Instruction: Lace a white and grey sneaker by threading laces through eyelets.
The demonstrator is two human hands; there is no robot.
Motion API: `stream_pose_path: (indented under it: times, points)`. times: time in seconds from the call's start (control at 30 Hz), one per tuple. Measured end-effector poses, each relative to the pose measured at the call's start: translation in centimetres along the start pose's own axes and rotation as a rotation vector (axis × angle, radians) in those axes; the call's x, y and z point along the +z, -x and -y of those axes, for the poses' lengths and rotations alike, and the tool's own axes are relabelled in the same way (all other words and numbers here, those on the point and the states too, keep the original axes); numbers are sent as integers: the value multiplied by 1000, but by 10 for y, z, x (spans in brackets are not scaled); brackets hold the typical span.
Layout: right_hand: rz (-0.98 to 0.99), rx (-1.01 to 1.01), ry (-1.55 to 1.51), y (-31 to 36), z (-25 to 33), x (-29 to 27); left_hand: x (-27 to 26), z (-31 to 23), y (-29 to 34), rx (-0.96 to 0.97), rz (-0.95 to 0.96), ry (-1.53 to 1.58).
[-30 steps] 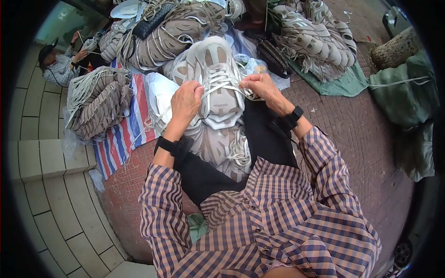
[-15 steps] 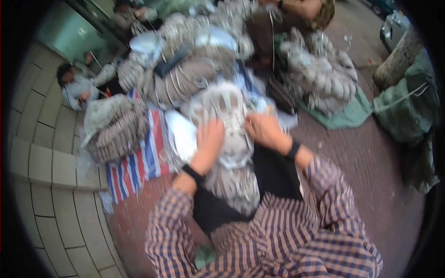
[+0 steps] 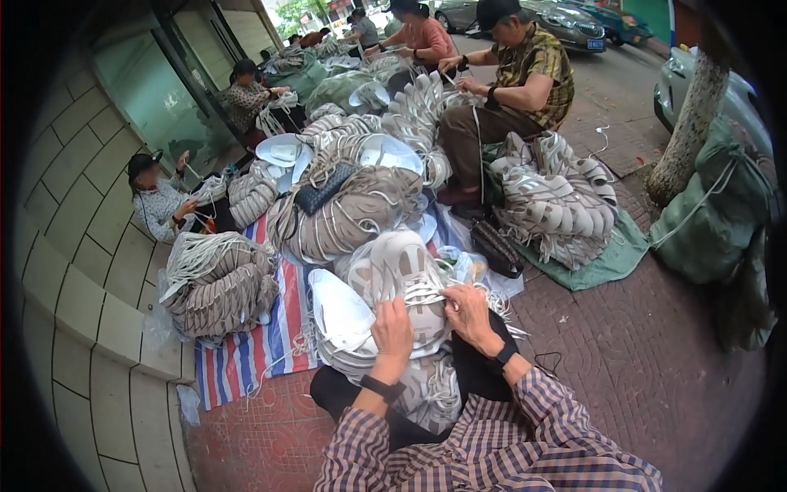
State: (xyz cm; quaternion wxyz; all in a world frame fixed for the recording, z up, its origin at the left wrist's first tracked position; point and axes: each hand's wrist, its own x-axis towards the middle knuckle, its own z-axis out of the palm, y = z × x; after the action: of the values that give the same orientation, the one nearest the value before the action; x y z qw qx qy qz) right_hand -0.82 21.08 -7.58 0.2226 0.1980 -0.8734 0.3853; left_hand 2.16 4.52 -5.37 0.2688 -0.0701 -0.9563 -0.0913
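Over my lap lies a pale grey and beige shoe upper [image 3: 426,321], with white shoelaces [image 3: 424,293] crossing its front opening. My right hand [image 3: 470,318] is at the right edge of the lacing, thumb and fingers pinched on a lace. At the left edge of the same upper, my left hand [image 3: 393,334] is closed with fingertips together; what lies between them is too small to make out. More stacked uppers [image 3: 379,266] lean just beyond my hands. White curved sheets [image 3: 340,307] rest beside my left hand, and another bundle of uppers [image 3: 430,394] sits below.
Bundles of uppers [image 3: 221,287] lie on a striped plastic sheet [image 3: 246,361] at left. A dark woven purse [image 3: 324,193] tops the large pile ahead. More uppers [image 3: 557,205] sit on green cloth at right, near a tree trunk [image 3: 693,123]. Several people work around the piles.
The view has tilted up and sharpened, showing more people and cars at the back. Both hands remain at the upper; my right hand now pinches a lace at the lacing's right edge.
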Motion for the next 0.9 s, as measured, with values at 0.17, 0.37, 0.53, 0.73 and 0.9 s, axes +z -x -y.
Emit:
stream_pose_path:
  times: [0.17, 0.37, 0.53, 0.73, 0.9]
  points:
    - [110, -36, -29, -6, -2, -2, -10, 7, -6, 222, 160, -223]
    - [149, -478, 314, -18, 4, -5, 5, 8, -11, 330, 214, -406]
    - [315, -554, 682, -27, 11, 2, 26, 2, -15, 333, 257, -667]
    - [346, -633, 474, -49, 10, -10, 24, 18, -22, 386, 135, -460]
    - [305, -674, 64, -14, 21, -28, -42, 11, 0, 779, 191, -62]
